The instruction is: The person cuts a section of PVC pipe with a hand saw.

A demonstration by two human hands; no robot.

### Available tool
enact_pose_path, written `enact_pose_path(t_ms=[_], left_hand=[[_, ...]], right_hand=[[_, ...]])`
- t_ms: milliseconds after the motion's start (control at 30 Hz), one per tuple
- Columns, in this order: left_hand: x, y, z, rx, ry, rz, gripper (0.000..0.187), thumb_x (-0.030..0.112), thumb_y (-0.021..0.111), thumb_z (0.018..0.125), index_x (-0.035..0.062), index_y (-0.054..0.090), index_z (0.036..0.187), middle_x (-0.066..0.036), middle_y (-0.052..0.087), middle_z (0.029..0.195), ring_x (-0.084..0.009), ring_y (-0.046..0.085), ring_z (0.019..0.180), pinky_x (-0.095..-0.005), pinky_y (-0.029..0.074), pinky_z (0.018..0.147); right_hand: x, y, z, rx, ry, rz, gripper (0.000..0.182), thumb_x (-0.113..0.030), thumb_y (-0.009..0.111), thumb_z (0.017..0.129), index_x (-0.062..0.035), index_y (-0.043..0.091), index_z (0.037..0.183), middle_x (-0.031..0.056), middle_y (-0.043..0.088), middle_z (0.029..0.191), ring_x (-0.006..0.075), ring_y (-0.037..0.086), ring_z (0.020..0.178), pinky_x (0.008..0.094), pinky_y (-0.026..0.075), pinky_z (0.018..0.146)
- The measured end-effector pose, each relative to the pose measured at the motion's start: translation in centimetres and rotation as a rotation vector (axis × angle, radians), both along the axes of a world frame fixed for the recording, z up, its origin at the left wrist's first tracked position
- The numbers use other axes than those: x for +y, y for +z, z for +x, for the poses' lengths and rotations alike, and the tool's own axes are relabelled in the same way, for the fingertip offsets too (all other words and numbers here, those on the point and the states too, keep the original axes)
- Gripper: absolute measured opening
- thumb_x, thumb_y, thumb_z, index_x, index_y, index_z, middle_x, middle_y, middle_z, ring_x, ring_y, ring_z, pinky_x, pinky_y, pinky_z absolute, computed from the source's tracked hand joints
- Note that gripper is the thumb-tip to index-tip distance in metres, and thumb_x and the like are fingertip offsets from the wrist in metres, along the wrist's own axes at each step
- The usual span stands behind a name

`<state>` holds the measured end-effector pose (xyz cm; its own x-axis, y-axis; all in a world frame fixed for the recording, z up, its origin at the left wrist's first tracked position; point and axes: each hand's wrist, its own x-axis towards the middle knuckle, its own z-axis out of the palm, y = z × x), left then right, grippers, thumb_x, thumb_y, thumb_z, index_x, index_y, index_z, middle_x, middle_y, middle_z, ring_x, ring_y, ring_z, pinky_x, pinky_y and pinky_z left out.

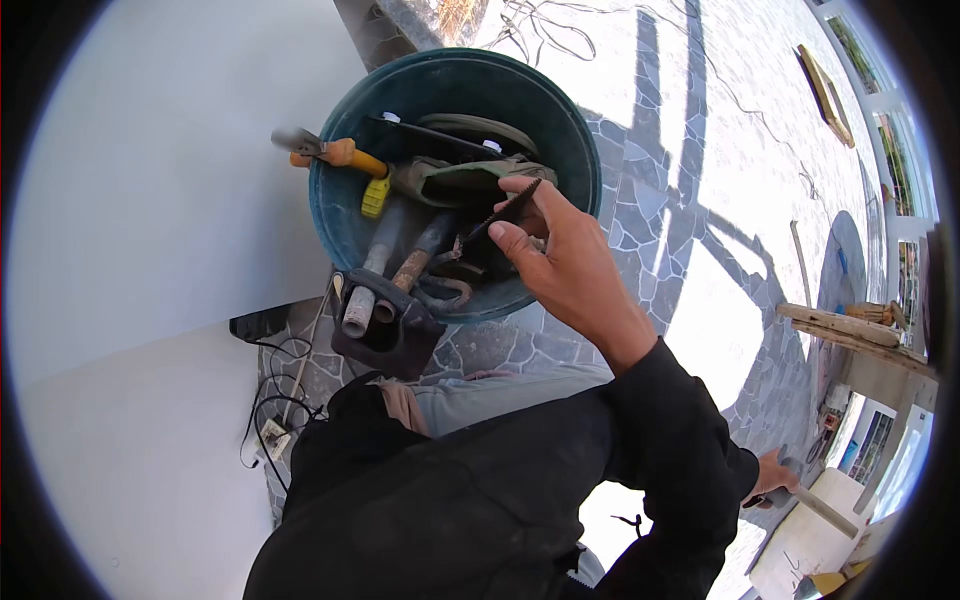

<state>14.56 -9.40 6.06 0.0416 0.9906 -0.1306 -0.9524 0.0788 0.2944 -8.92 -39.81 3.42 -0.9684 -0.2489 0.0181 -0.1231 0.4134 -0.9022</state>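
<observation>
My right hand (570, 250) is over the dark green bucket (455, 62), pinching a dark saw-toothed blade (515, 207) between thumb and index finger. The blade's lower end points at a rusty metal part among the tools. In the bucket lie a canvas bag (430, 180), grey tubular handles (384, 245) and a curved metal hook (452, 297). A tool with a yellow and orange handle (368, 164) leans over the left rim. Far right, past my right elbow, my left hand (774, 474) seems closed round a tool with a pale handle (826, 512); its arm is mostly hidden.
A black plastic piece (400, 345) hangs at the bucket's near rim. Black cables (262, 400) lie by the white wall (170, 180). A wire (560, 40) runs over the stone-patterned floor (640, 220). Wooden boards (850, 335) stand at the right.
</observation>
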Motion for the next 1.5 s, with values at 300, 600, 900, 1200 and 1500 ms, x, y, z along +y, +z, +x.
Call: enact_pose_path(t_ms=[300, 600, 900, 1200, 1500], left_hand=[[-0.6, 0.2, 1.1, -0.017, -0.017, -0.018, 0.070, 0.027, 0.079, 0.078, 0.0095, 0.039, 0.133, -0.011, 0.059, 0.102, -0.0178, 0.060, 0.089, -0.0351, 0.056, 0.065], [-1.9, 0.0, 1.0, 0.005, -0.013, -0.050, 0.067, 0.028, 0.080, 0.078, 0.0100, 0.042, 0.131, -0.011, 0.059, 0.103, -0.0171, 0.059, 0.091, -0.0343, 0.056, 0.066], [-2.7, -0.5, 0.8, 0.022, 0.006, -0.092, 0.064, 0.029, 0.080, 0.079, 0.0106, 0.044, 0.128, -0.010, 0.059, 0.104, -0.0164, 0.059, 0.093, -0.0336, 0.056, 0.068], [-3.1, -1.0, -0.9, 0.011, 0.061, -0.093, 0.061, 0.030, 0.080, 0.079, 0.0111, 0.046, 0.125, -0.010, 0.059, 0.105, -0.0157, 0.059, 0.095, -0.0328, 0.056, 0.069], [-0.9, -2.6, -2.6, -0.173, 0.148, 0.053, 0.024, 0.024, 0.078, 0.087, 0.0141, 0.062, 0.101, -0.002, 0.066, 0.092, -0.0138, 0.065, 0.080, -0.0305, 0.054, 0.059]], right_hand=[[1.7, 2.7, 1.3, 0.160, 0.126, 0.189, 0.012, -0.009, 0.065, 0.094, 0.0021, 0.068, 0.091, 0.0216, 0.068, 0.079, 0.0359, 0.067, 0.070, 0.0403, 0.051, 0.066], [8.2, 13.6, 4.0, 0.473, -0.099, 0.127, 0.008, -0.004, 0.077, 0.085, -0.0043, 0.072, 0.091, 0.0053, 0.075, 0.085, 0.0122, 0.061, 0.071, 0.0273, 0.050, 0.072], [8.2, 19.0, 5.5, 0.627, 0.280, 0.450, 0.010, -0.008, 0.076, 0.084, -0.0125, 0.069, 0.089, 0.0034, 0.076, 0.083, 0.0125, 0.061, 0.068, 0.0370, 0.044, 0.078], [14.1, 25.2, 9.3, 0.804, -0.152, 0.609, 0.010, -0.010, 0.068, 0.095, -0.0040, 0.067, 0.104, 0.0099, 0.073, 0.093, 0.0193, 0.070, 0.090, 0.0335, 0.053, 0.088], [20.9, 34.3, 23.7, 1.045, -1.057, -0.119, 0.038, -0.037, 0.059, 0.100, -0.0046, 0.056, 0.120, 0.0114, 0.067, 0.095, 0.0250, 0.068, 0.090, 0.0468, 0.054, 0.093]])
